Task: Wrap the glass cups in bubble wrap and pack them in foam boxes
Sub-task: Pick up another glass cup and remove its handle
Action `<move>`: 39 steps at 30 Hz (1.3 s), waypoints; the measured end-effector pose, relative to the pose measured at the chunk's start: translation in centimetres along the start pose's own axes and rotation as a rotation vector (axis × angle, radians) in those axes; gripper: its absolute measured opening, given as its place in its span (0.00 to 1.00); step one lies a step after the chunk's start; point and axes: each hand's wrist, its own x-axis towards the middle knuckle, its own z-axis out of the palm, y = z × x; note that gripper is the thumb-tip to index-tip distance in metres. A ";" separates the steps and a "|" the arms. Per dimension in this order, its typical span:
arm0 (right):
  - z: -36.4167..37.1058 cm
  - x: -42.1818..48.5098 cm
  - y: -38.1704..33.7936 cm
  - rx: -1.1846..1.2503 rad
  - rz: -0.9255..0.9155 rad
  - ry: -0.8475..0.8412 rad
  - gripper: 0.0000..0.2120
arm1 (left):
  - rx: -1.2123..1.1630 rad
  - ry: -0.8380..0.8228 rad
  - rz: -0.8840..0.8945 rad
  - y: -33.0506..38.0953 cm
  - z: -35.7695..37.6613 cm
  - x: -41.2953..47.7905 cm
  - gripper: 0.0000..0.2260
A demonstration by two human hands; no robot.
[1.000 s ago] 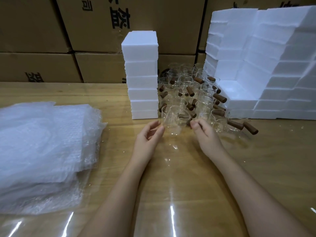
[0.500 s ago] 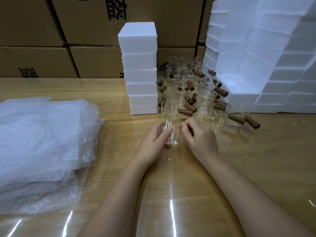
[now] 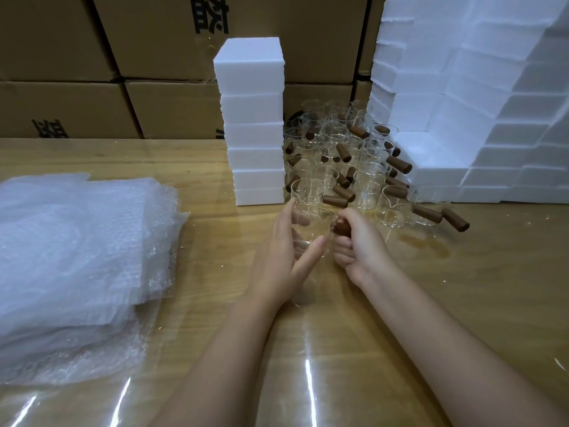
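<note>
A clear, brown-handled glass cup point(image 3: 317, 229) is held before similar cups point(image 3: 366, 177) clustered between white foam boxes point(image 3: 254, 124). Clear bubble wrap sheets point(image 3: 77, 251) are stacked leftward

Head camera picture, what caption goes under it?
Left hand touches a glass cup while right hand grips its brown handle, bubble wrap and foam boxes nearby.
</note>
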 end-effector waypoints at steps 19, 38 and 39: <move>3.1 -1.4 3.4 -0.091 -0.470 -0.065 0.12 | -0.252 0.073 -0.217 -0.9 0.7 0.4 0.28; 3.5 -2.6 4.4 -1.232 -1.435 -0.160 0.25 | -1.073 0.027 -0.606 -1.8 0.6 1.2 0.22; 3.5 -2.5 4.3 -1.268 -1.490 -0.181 0.23 | -1.041 0.063 -0.628 -1.7 0.5 1.0 0.20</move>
